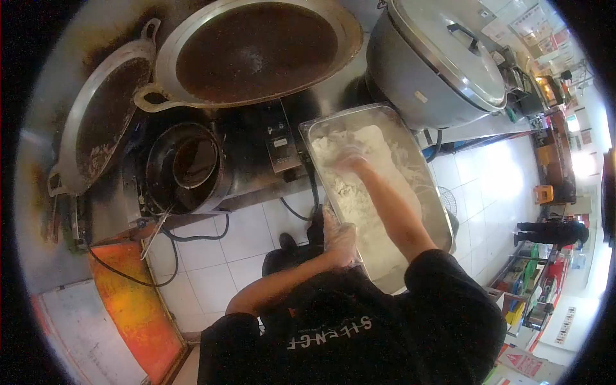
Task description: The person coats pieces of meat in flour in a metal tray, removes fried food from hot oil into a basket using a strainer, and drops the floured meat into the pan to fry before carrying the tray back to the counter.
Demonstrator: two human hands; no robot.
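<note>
A deep metal tray (440, 217) holds a heap of white powder (378, 147), thickest at its far end. My right hand (350, 156) is down in the powder near the far left corner, in a clear glove dusted white; its fingers are blurred and partly hidden. At the tray's near left side, my left hand (340, 240), also in a clear glove, grips the rim.
Two wide pans of dark liquid, one large (256, 54) and one at the left (106, 109), stand beyond a dark pot (186, 167). A big lidded cooker (423, 77) is behind the tray. Cables hang below the counter. Another person (550, 233) stands far right.
</note>
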